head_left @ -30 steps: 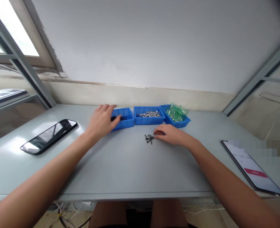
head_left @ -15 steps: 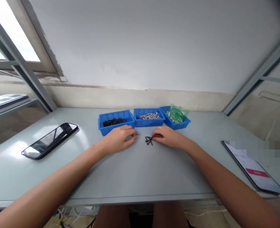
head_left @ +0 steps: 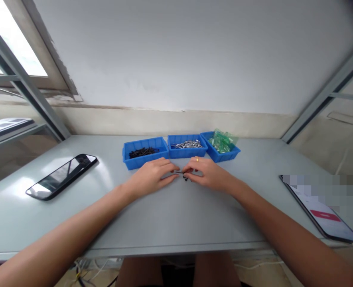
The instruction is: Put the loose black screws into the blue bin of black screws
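A black screw (head_left: 179,172) lies sideways between my hands, pinched at its right end by my right hand (head_left: 208,173). A ring is on one finger of that hand. My left hand (head_left: 152,176) is just left of it, thumb and forefinger parted around the screw's free end; I see no clear contact. More loose black screws (head_left: 185,178) lie on the table under my right fingertips, partly hidden by them. Behind my left hand stands a blue bin (head_left: 146,162) of black screws.
A second blue bin (head_left: 188,153) holds silver, screw-like pieces. The third blue bin (head_left: 228,156) contains green plastic bags (head_left: 222,141). On the grey table (head_left: 176,223), a dark glossy panel (head_left: 62,177) lies left and a tablet-like screen (head_left: 322,211) right. The wall rises behind.
My right hand has moved slightly left and now holds a screw out sideways. My left hand has come right, so the fingertips of both hands nearly meet.
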Tool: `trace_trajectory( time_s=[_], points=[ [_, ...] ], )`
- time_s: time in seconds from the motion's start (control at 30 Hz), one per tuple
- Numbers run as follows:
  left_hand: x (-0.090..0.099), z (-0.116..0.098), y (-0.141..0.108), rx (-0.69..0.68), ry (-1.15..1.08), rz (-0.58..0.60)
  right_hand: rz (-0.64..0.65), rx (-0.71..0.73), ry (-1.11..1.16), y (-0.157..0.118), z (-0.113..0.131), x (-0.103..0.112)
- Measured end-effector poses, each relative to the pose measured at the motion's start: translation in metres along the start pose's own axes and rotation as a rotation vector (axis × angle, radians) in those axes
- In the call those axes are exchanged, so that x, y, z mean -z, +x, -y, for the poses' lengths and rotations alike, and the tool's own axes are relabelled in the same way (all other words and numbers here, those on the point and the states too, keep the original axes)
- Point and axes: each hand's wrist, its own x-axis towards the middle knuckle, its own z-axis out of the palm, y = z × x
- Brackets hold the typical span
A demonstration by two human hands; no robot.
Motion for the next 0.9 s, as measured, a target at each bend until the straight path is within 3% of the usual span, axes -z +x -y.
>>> trace_trajectory(
  time_s=[0.17,0.27,0.4,0.5,0.6,0.7,0.8,0.9],
  points=[
    [0.001,-0.002,0.001,-0.008,-0.002,0.006,-0.012,-0.037,0.054,0.001,0.003,0.001],
    [0.008,0.006,0.001,0.022,0.048,-0.085,-0.017,-0.110,0.082,0.000,0.000,0.006],
    [0.028,0.034,-0.004,0.341,0.311,-0.320,0.077,-0.256,0.015,-0.004,-0.012,0.013],
    [0.036,0.050,-0.007,0.454,0.402,-0.338,0.186,-0.259,-0.052,-0.006,-0.022,0.010],
    [0.029,0.044,-0.006,0.401,0.295,-0.299,0.224,-0.213,-0.068,-0.004,-0.029,0.003],
    [0.014,0.025,-0.002,0.244,0.167,-0.193,0.223,-0.187,-0.094,-0.002,-0.031,0.000],
    [0.003,0.010,0.000,0.120,0.093,-0.093,0.132,-0.210,-0.127,-0.001,-0.027,0.005],
    [0.001,0.005,-0.001,0.110,0.049,-0.074,0.013,-0.202,-0.053,-0.002,-0.018,0.011]
  ],
)
